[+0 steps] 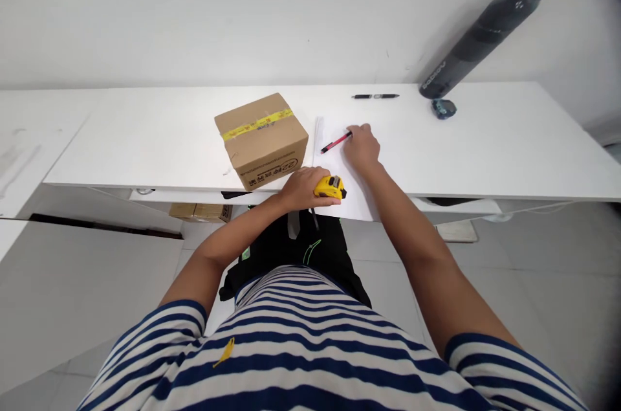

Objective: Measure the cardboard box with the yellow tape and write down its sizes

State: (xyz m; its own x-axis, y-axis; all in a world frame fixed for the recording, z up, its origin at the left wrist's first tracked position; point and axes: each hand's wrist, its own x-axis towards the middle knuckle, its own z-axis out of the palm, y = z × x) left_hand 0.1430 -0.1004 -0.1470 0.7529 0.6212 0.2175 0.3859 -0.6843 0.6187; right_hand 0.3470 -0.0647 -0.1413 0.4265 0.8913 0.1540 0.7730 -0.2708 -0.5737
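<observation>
My left hand is closed around a yellow tape measure at the desk's front edge, just in front of a cardboard box with yellow tape across its top. A red and black pen sticks out to the left from my right hand, whose fingers grip its end. Beneath both hands lies a sheet of white paper, partly covered by my right wrist and reaching over the front edge. The tape measure's blade cannot be made out.
Behind my right hand a black pen lies on the white desk. Farther right, a tall dark bottle stands near the wall beside a small dark blue object. Another cardboard box shows below the desktop at left.
</observation>
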